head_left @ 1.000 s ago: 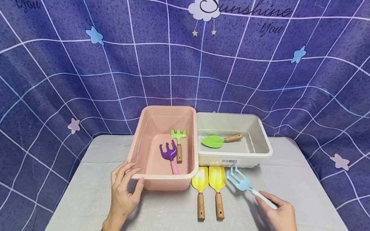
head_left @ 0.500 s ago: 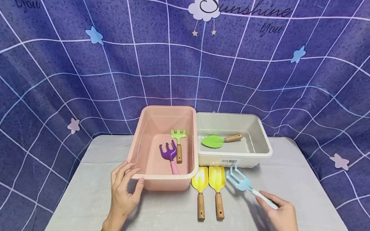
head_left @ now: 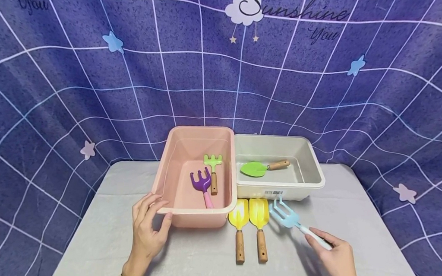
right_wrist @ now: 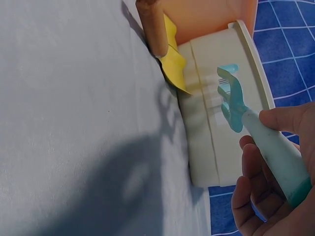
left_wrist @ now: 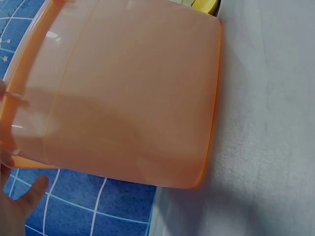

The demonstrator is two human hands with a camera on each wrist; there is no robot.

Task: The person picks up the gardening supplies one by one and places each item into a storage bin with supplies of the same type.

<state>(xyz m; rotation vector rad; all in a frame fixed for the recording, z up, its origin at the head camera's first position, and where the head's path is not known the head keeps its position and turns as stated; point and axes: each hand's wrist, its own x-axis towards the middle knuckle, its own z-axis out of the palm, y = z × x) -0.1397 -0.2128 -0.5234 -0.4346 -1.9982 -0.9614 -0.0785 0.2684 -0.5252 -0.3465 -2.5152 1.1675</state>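
My right hand [head_left: 334, 255] holds a light-blue hand fork [head_left: 288, 217] by its pale handle, the tines raised off the table in front of the white bin [head_left: 319, 180]. In the right wrist view, thumb and fingers close round the handle of the fork [right_wrist: 268, 142]. With my left hand [head_left: 147, 232] I grip the near left corner of the pink bin [head_left: 199, 220], fingers over its rim. Inside the pink bin lie a purple hand fork [head_left: 202, 183] with a pink handle and a green hand rake [head_left: 214, 163] with a wooden handle. The white bin holds a green trowel [head_left: 254, 169].
Two yellow trowels [head_left: 239, 215] with wooden handles lie side by side on the grey tabletop [head_left: 195, 266], just right of the pink bin's front. The two bins stand against each other. Behind the table hangs a blue checked curtain [head_left: 225, 77].
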